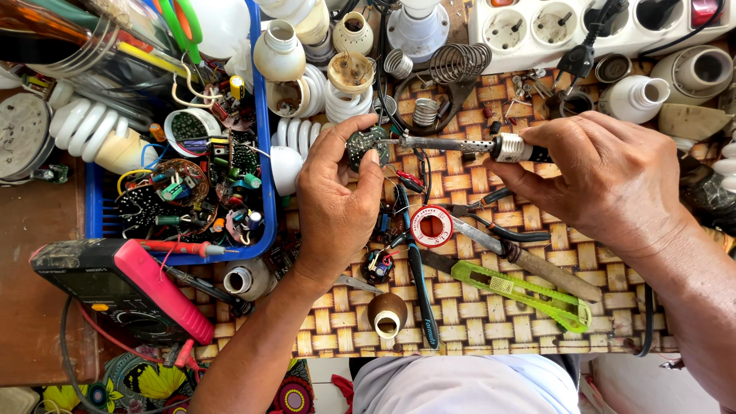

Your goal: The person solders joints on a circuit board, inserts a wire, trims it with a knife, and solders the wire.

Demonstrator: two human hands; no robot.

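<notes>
My left hand [337, 203] pinches a small round green circuit board [363, 146] between thumb and fingers, above the woven mat [460, 299]. My right hand [606, 176] grips the handle of a soldering iron [460, 143]. The iron lies level, its metal tip touching the right edge of the board. A small spool of solder wire [431, 226] rests on the mat just below the two hands.
A blue tray [264, 192] of circuit boards and parts sits left. A multimeter [123, 287] with red probes lies lower left. Lamp bases and spiral bulbs [345, 92] crowd the back, beside a white power strip [583, 27]. A green utility knife [529, 295], pliers and screwdrivers lie below.
</notes>
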